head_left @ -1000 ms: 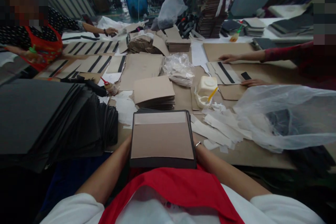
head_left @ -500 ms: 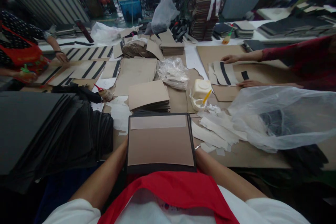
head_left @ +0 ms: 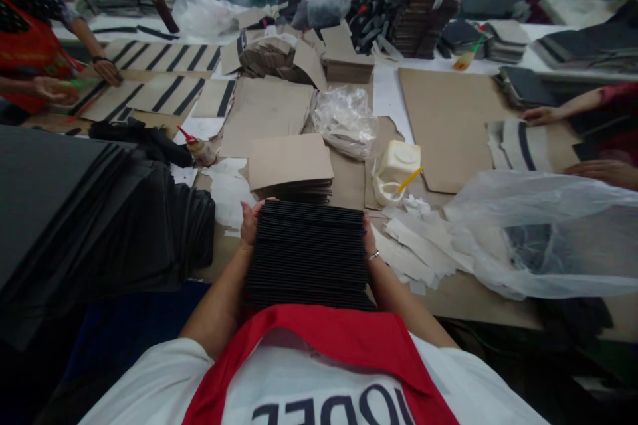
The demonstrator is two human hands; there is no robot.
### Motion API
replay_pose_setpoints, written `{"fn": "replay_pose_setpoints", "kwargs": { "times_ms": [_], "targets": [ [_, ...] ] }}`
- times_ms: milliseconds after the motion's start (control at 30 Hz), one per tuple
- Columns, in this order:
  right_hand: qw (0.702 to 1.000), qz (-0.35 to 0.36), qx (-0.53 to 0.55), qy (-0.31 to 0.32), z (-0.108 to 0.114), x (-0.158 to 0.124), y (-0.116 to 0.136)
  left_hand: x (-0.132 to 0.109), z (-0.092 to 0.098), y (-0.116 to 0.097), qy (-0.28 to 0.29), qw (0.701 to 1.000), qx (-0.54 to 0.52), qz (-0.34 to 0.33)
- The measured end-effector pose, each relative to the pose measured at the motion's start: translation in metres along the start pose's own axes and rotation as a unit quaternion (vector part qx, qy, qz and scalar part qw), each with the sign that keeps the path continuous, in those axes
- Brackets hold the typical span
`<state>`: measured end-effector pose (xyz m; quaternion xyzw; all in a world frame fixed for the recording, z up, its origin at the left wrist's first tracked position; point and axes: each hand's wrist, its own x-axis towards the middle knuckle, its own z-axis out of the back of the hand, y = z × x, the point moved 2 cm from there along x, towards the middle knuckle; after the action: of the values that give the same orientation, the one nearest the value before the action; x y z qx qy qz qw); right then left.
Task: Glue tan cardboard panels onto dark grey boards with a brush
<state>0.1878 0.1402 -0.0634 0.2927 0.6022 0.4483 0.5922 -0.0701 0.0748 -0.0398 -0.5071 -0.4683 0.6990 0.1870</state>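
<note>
A thick stack of black-edged boards [head_left: 309, 252] stands tilted in front of my chest, its many dark edges facing me. My left hand [head_left: 250, 224] presses its left side, thumb raised and fingers partly hidden behind it. On the opposite side my right hand [head_left: 369, 238], with a bracelet at the wrist, grips the stack; most of those fingers are hidden. Just beyond the stack lies a pile of tan cardboard sheets [head_left: 292, 163]. Torn pale paper strips [head_left: 416, 249] are right of my right hand, and a white paper scrap [head_left: 226, 196] is near my left.
Large black sheets [head_left: 60, 206] are piled at left. A glue bottle [head_left: 199, 147], a cut-open white jug [head_left: 399, 163] with a yellow stick and a clear plastic bag [head_left: 538, 232] lie about. Co-workers' hands [head_left: 107, 70] work at left, and others [head_left: 543, 115] at right.
The stack has tipped from showing its tan top face to showing its layered black edges. My hands now show at its sides. The view has dipped, and the right co-worker's hands shifted rightward in it.
</note>
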Motion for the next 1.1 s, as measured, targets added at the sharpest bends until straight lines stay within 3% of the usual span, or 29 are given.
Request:
{"fn": "replay_pose_setpoints", "kwargs": {
  "times_ms": [133,233,333,400,500,600,667,767,867,1000,1100],
  "targets": [
    [0.997,0.07,0.004,-0.022,0.003,0.004,-0.008,0.005,0.003,0.008,0.074,0.982,-0.133,-0.113],
    [0.992,0.118,0.043,0.012,0.004,0.003,-0.002,0.002,0.005,0.0,0.115,0.967,-0.138,-0.179],
    [0.98,0.19,0.035,0.039,0.005,-0.002,0.009,-0.005,0.009,-0.012,0.124,0.958,-0.043,-0.256],
    [0.97,0.238,-0.019,0.038,0.007,-0.007,0.017,-0.01,0.012,-0.019,0.111,0.945,0.076,-0.3],
    [0.959,0.259,-0.102,0.048,0.012,-0.013,0.029,-0.01,0.017,-0.025,0.12,0.914,0.247,-0.3],
    [0.946,0.258,-0.186,0.065,0.016,-0.019,0.045,-0.008,0.02,-0.032,0.145,0.896,0.316,-0.278],
    [0.916,0.289,-0.276,0.043,0.014,-0.027,0.06,-0.013,0.017,-0.039,0.128,0.867,0.375,-0.302],
    [0.831,0.373,-0.413,0.001,-0.002,-0.041,0.079,-0.027,0.001,-0.051,0.073,0.783,0.503,-0.359],
    [0.761,0.383,-0.522,0.046,-0.028,-0.042,0.083,-0.039,-0.025,-0.053,0.051,0.705,0.605,-0.367],
    [0.74,0.334,-0.578,0.086,-0.04,-0.045,0.088,-0.039,-0.046,-0.051,0.046,0.656,0.663,-0.358],
    [0.737,0.387,-0.549,0.076,-0.034,-0.072,0.094,-0.034,-0.048,-0.053,0.039,0.646,0.676,-0.353]
  ]
}}
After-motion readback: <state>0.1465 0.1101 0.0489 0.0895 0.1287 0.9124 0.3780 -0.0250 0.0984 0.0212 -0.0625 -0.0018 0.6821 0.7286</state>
